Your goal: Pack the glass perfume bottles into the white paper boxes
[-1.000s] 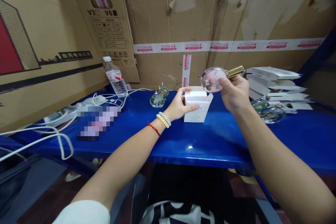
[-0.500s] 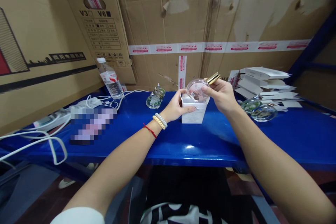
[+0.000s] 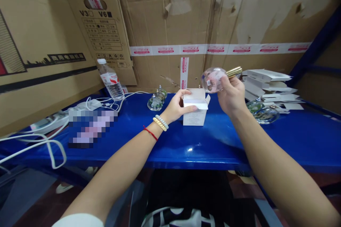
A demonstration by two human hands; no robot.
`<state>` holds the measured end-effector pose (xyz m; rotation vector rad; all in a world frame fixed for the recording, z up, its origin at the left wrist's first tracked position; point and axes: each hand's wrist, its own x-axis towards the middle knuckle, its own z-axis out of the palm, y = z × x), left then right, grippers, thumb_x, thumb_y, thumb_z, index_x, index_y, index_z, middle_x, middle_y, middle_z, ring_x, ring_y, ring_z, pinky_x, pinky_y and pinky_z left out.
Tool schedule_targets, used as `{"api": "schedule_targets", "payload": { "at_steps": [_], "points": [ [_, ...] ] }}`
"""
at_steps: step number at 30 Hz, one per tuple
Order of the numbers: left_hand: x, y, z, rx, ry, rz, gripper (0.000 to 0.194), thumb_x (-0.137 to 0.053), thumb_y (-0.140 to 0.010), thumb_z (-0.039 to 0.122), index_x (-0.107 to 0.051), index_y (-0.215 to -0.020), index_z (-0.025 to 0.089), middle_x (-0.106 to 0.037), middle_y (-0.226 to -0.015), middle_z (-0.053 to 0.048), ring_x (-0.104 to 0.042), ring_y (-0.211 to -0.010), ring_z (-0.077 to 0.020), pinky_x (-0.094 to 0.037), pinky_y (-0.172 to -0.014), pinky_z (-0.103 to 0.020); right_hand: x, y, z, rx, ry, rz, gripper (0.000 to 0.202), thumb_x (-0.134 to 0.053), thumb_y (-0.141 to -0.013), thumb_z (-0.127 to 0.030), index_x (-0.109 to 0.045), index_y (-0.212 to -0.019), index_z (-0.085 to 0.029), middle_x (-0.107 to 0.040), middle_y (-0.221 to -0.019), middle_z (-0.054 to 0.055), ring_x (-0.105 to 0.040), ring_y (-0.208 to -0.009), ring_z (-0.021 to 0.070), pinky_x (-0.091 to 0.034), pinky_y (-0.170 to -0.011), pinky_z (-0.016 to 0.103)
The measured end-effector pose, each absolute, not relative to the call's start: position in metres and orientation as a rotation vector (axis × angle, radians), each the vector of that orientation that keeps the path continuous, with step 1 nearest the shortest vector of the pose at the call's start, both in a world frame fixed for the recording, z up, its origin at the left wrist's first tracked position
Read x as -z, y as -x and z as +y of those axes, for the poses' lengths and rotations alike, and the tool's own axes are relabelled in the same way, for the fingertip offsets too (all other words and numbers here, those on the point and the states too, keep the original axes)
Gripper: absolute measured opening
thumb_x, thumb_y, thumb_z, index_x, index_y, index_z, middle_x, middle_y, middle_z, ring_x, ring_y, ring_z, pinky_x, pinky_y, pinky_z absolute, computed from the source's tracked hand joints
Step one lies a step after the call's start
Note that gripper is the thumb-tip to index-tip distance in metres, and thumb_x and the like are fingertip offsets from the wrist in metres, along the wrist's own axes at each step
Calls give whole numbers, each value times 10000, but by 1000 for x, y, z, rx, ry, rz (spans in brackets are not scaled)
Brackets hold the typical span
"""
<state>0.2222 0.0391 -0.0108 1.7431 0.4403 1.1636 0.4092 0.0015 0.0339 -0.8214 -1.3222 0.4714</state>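
A small white box [image 3: 194, 116] stands on the blue table with its top flaps raised. My left hand [image 3: 179, 107] grips its left side, thumb across the front and fingers behind. Up and to the right of the box, my right hand [image 3: 232, 94] holds a round perfume bottle [image 3: 213, 80] of clear glass with a pinkish face and a gold cap. The bottle is tilted and apart from the box. Behind my left hand is a group of glass bottles [image 3: 155, 102] without caps. More uncapped bottles [image 3: 266, 114] lie right of my right wrist, partly hidden by it.
Flattened white cartons [image 3: 269, 87] are stacked at the back right. A water bottle [image 3: 111, 81], white cables [image 3: 53, 142] and a blurred-out flat object [image 3: 93, 127] occupy the left of the blue table [image 3: 170, 152]. Cardboard [image 3: 170, 17] walls the back.
My right hand has lifted the perfume bottle up and to the right, away from the box opening. The raised flaps now show. My left hand stays on the box.
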Motion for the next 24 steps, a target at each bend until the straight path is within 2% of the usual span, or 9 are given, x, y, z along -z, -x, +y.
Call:
{"api": "schedule_targets", "payload": {
  "at_steps": [4,8,10,12,15,18,21,24],
  "points": [
    [8,-221,37,-1198,-1717,500,617,-871,-534,373,-493,-990,199,-609,-899,-22,-597,-785,-158,-485,-716,-308,-39,-426,2,-616,855,-1298,580,-383,-783,-738,-562,-1094,-283,-642,-1162,85,-606,-1102,257,-543,-839,419],
    [5,-221,40,-1321,-1626,585,577,-853,-522,322,-518,-973,192,-632,-948,-33,-611,-838,-173,-493,-736,-308,-36,-446,12,-709,1016,-1227,684,-264,-745,-803,-598,-1010,-267,-641,-812,75,-626,-849,245,-529,-737,408],
    [4,-219,44,-1374,-1479,586,498,-802,-546,315,-518,-937,196,-639,-937,-29,-619,-833,-179,-494,-739,-319,-34,-450,17,-763,1104,-1186,704,-275,-692,-851,-603,-873,-254,-553,-622,48,-578,-675,212,-515,-675,380],
    [2,-214,49,-1400,-1320,548,385,-713,-573,318,-506,-875,200,-632,-864,-18,-617,-780,-183,-491,-725,-337,-31,-449,21,-848,1139,-1168,642,-355,-659,-848,-558,-734,-244,-452,-506,15,-493,-546,179,-488,-595,352],
    [-2,-201,57,-1405,-1209,442,264,-584,-569,325,-492,-783,201,-579,-707,-8,-586,-666,-180,-477,-684,-351,-28,-441,21,-1048,1111,-1084,430,-536,-660,-656,-462,-611,-235,-380,-439,-15,-387,-445,136,-410,-469,298],
    [-7,-188,58,-1329,-1169,303,252,-540,-554,346,-517,-754,196,-513,-607,-1,-528,-554,-158,-446,-595,-324,-25,-432,20,-1262,1002,-987,247,-590,-603,-404,-431,-560,-220,-410,-435,-15,-360,-410,108,-338,-400,252],
    [-11,-178,54,-1218,-1062,169,220,-516,-619,395,-500,-698,191,-460,-551,2,-455,-465,-129,-395,-489,-283,-22,-429,19,-1374,834,-1061,158,-573,-530,-316,-465,-530,-202,-456,-443,3,-409,-421,113,-343,-399,248],
    [-12,-171,47,-1125,-980,118,272,-477,-711,426,-389,-590,198,-400,-516,5,-394,-412,-105,-376,-442,-267,-18,-429,19,-1425,618,-1230,127,-582,-508,-289,-511,-529,-185,-483,-465,12,-457,-453,125,-358,-427,254]
  ]
}}
